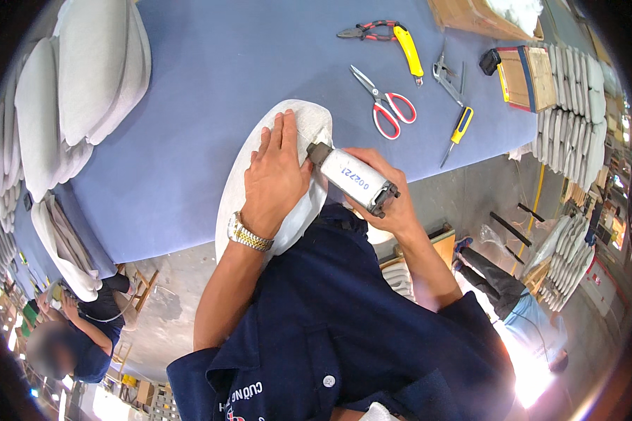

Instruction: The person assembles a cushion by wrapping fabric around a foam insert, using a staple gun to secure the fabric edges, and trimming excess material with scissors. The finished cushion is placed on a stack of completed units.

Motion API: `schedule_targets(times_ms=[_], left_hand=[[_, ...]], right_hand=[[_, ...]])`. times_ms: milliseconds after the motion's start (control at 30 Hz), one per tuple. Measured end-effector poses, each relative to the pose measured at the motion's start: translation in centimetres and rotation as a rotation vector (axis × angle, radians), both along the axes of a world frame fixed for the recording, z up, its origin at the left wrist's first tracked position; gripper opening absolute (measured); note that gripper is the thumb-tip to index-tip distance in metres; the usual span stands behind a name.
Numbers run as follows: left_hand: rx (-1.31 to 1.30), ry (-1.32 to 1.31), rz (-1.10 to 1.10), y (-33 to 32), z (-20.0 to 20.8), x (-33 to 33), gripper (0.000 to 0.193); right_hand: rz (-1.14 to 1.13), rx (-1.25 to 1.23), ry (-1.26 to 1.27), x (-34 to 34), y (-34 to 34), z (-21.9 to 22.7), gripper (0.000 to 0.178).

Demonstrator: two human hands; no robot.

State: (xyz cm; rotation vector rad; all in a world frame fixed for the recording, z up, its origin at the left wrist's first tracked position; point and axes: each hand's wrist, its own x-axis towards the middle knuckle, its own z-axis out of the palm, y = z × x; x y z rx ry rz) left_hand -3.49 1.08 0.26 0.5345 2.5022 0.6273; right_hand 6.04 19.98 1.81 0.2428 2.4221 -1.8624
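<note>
A light grey fabric-covered pad, long with a rounded far end, lies at the table's near edge and reaches back toward my body. My left hand, a metal watch at its wrist, rests flat on it with fingers stretched out. My right hand is closed around a white and black staple gun. The gun's dark nose is at the pad's right side, close to my left thumb; whether it touches the fabric I cannot tell. My right fingers are partly hidden behind the gun.
On the blue table lie red-handled scissors, pliers, a yellow utility knife, a grey metal tool and a yellow screwdriver. Grey pads are stacked at left. Two people are nearby.
</note>
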Motion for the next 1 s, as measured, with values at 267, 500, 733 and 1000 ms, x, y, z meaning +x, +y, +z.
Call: schedule_targets(times_ms=[267, 500, 733, 1000], left_hand=[[0.007, 0.05, 0.02, 0.5, -0.2, -0.4, 0.094], [0.038, -0.015, 0.057, 0.8, 0.1, -0.4, 0.091], [-0.021, 0.021, 0.056, 1.2, -1.2, 0.4, 0.091], [0.639, -0.528, -0.032, -3.5, -1.6, -3.8, 0.106]], right_hand=[[0.151, 0.04, -0.092, -2.2, 1.0, 0.7, 0.058], [0.154, 0.067, -0.132, -1.9, 0.9, -0.1, 0.061], [0.163, 0.048, -0.03, -2.1, 1.1, 0.0, 0.051], [0.068, -0.047, 0.054, -0.5, 0.9, -2.9, 0.057]])
